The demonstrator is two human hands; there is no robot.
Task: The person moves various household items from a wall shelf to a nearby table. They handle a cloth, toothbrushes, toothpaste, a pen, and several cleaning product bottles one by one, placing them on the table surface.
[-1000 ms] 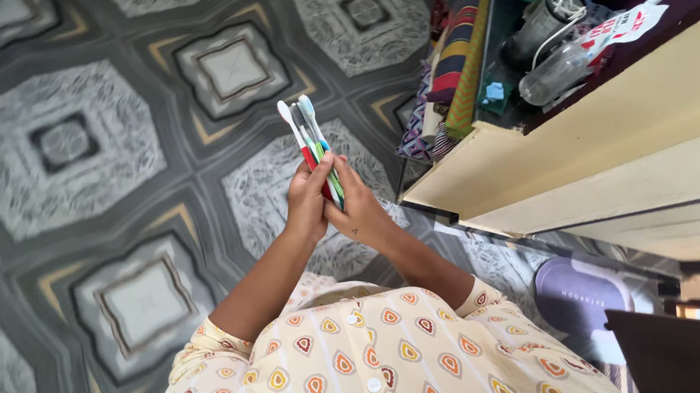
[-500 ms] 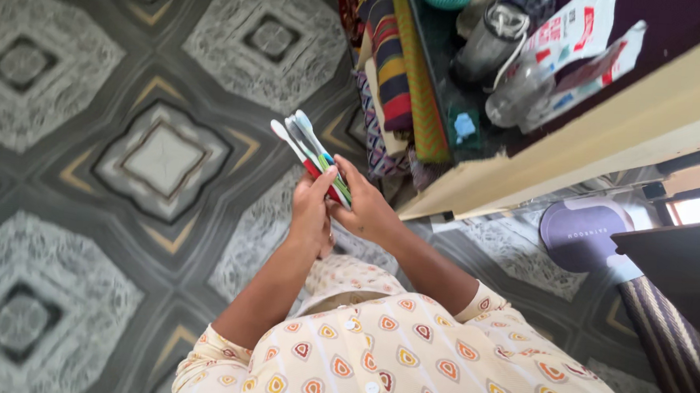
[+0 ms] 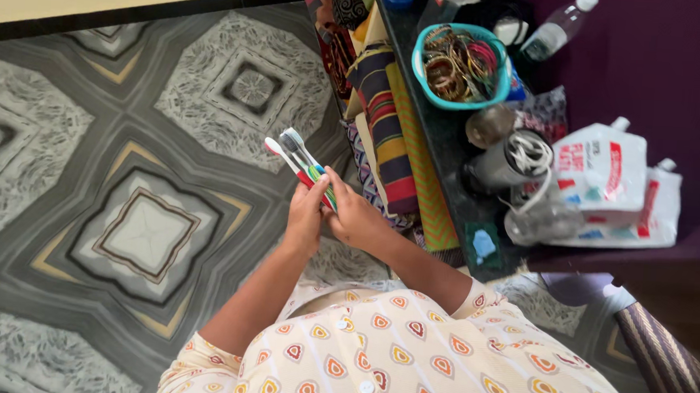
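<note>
A small bunch of toothbrushes (image 3: 300, 159) is clamped between the left hand (image 3: 306, 218) and right hand (image 3: 355, 219) above the tiled floor (image 3: 145, 232), heads fanned toward 11 o'clock, so one could be dropped if either grip were loosened.

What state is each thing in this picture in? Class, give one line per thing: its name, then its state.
Toothbrushes: bunched together, gripped by both hands, heads sticking out past the fingers.
Left hand: closed on the toothbrush handles.
Right hand: closed on the same handles.
Teal basket: upright on the dark shelf, full of bangles.
Clear bottle: capped, lying tilted.
White pouches: capped, lying flat.
Folded cloths: stacked along the shelf edge.
</note>
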